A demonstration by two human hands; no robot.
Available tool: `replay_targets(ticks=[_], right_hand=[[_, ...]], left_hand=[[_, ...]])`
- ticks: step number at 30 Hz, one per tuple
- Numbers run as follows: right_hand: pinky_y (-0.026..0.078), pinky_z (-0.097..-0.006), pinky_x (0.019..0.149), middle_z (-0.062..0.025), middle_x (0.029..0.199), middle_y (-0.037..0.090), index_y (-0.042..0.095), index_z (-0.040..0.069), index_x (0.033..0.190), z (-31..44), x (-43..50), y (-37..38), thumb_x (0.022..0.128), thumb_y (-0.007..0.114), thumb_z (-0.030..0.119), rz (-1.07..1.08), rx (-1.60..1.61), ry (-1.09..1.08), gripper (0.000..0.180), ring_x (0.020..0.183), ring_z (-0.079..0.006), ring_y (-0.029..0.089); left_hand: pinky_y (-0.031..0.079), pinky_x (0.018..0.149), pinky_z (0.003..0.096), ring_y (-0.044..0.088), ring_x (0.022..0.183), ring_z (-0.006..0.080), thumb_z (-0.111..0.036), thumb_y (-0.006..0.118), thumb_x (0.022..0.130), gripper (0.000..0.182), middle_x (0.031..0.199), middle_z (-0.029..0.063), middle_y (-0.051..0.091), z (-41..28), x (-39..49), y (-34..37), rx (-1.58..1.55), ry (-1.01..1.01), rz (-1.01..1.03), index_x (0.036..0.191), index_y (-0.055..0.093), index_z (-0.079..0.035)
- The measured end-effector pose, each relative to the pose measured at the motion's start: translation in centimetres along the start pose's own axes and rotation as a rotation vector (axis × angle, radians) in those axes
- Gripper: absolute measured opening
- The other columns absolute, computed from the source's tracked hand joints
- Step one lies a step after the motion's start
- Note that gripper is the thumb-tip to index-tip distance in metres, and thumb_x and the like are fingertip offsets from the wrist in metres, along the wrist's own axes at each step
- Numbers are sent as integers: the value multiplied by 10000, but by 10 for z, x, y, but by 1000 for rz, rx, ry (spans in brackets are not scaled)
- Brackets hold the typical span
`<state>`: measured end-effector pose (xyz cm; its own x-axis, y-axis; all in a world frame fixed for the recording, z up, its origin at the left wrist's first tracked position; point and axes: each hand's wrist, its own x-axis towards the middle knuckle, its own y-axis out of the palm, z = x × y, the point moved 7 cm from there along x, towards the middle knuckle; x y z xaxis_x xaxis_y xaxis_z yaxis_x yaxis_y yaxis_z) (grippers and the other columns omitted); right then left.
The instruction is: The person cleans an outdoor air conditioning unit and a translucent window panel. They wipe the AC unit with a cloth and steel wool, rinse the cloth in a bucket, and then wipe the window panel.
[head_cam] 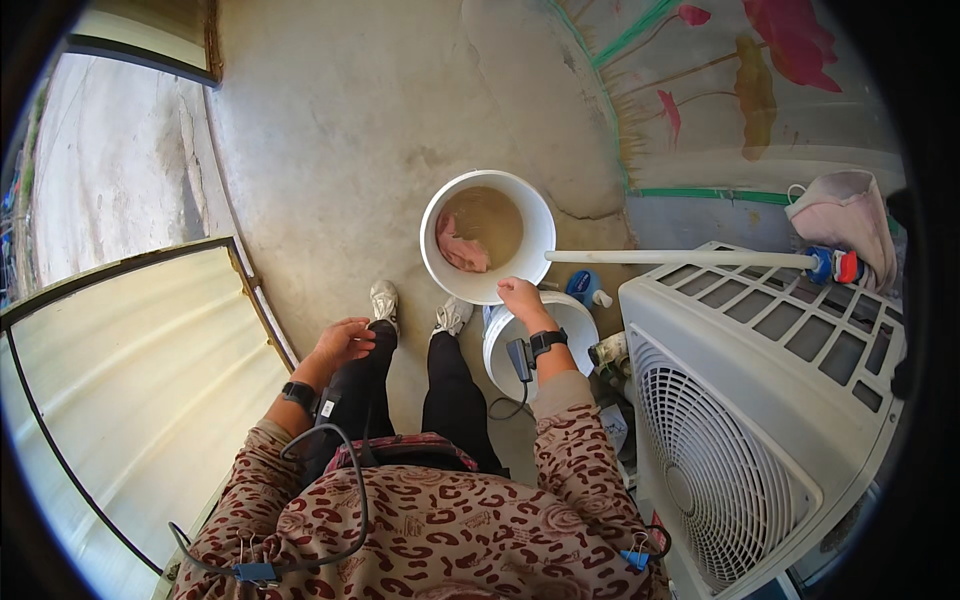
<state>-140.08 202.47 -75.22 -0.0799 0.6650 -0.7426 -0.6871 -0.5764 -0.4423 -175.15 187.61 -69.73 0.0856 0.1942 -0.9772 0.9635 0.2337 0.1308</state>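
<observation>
A white plastic bucket (538, 214) with murky water inside stands before me, and a pink cloth (463, 249) lies partly in the water at its left. My right hand (520, 294) is at the bucket's near rim, fingers curled; whether it grips the rim cannot be told. My left hand (346, 339) hangs in the air above my left knee, fingers loosely bent, holding nothing. A second white bucket (501, 352) sits nearer, partly beneath my right forearm. From the first bucket's right rim a white pipe (675, 257) reaches to a blue and red fitting (832, 265).
An air conditioner's outdoor unit (757, 420) stands at the right, with a pale pink fabric item (847, 217) at its far end. A blue bottle (583, 286) is beside the buckets. An open door panel (142, 360) is at the left; a painted wall (705, 112) rises at the upper right.
</observation>
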Motion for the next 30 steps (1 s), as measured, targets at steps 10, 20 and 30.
replay_targets(ticks=[10, 20, 30], right_hand=[[469, -332, 755, -98, 939, 666, 682, 104, 1052, -1, 157, 77, 792, 605, 212, 437, -100, 70, 291, 861, -215, 616], [404, -391, 966, -108, 1195, 599, 538, 115, 1241, -35, 248, 158, 806, 564, 252, 319, -452, -150, 457, 1153, -267, 529], [500, -355, 711, -109, 893, 676, 641, 118, 1054, -29, 235, 138, 821, 564, 366, -3, -512, -164, 349, 796, -209, 653]], left_hand=[[506, 715, 289, 631, 806, 176, -185, 549, 892, 289, 941, 73, 644, -57, 69, 10, -62, -59, 76, 1160, 559, -78], [525, 740, 333, 651, 826, 240, -175, 505, 920, 316, 962, 131, 648, -27, 102, -67, -71, -177, -70, 1200, 514, -28], [520, 735, 304, 643, 813, 199, -181, 511, 922, 316, 982, 111, 659, -40, 109, -69, -42, -164, -88, 1191, 534, -17]])
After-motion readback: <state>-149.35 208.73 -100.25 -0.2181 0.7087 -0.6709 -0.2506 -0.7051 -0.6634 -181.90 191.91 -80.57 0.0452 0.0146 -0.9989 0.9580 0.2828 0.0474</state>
